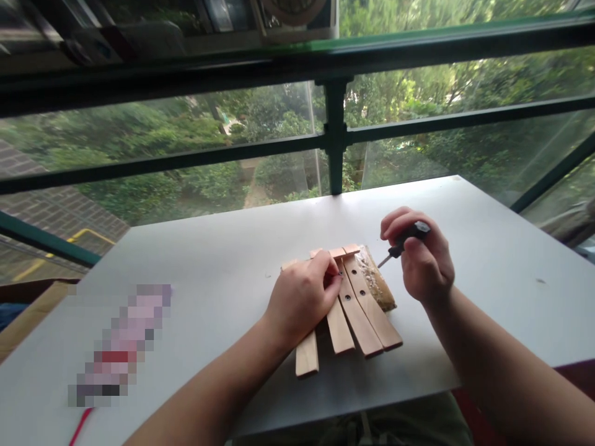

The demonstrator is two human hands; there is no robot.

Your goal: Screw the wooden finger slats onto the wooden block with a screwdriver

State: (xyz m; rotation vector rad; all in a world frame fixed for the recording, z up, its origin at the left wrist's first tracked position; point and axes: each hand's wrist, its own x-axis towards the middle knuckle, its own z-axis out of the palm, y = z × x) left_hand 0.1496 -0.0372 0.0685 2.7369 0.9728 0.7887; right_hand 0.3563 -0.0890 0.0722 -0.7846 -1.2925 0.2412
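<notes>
Several flat wooden slats (360, 313) with drilled holes lie fanned out on the white table (223, 266). My left hand (302, 297) rests on top of them, its fingertips pinched at a hole near the slats' far ends. My right hand (421, 257) is closed around a small black-handled screwdriver (403, 243), whose metal tip points down and left toward the slats. A clear plastic bag of small parts (379, 282) lies against the right side of the slats.
A blurred-out pink and red patch (121, 344) lies on the table's left part. A red cord (80, 427) runs off the near left edge. A green-framed window (334, 133) rises right behind the table. A cardboard box (28, 310) sits at the far left.
</notes>
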